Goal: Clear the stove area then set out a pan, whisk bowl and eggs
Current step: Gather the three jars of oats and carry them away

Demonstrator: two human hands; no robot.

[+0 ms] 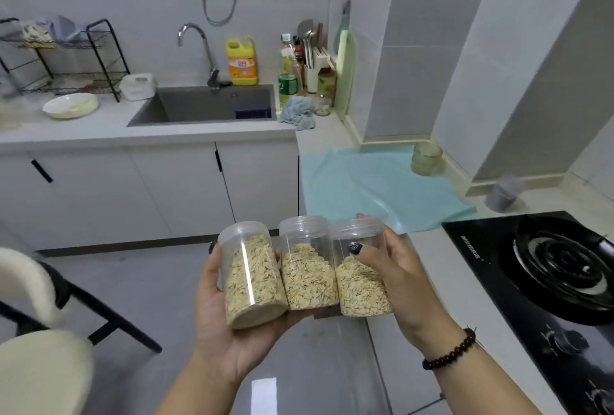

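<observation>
Three clear plastic jars partly filled with pale seeds are held side by side over the floor, tilted away from me. My left hand [219, 325] cups the left jar [252, 276] from below and behind. The middle jar [307, 268] is squeezed between the other two. My right hand [395, 281] grips the right jar [360, 273], thumb across its front, fingers behind it. The black gas stove [548, 285] lies to the right on the white counter [432, 258].
A pale blue mat [375, 187] covers the counter beyond the stove, with a green glass jar [426, 159] and a grey cup [505, 193] near the wall. Sink [206, 105], detergent bottle [242, 62], blue cloth [298, 112] and a white bowl [70, 105] lie further back. A cream chair [40, 348] stands at left.
</observation>
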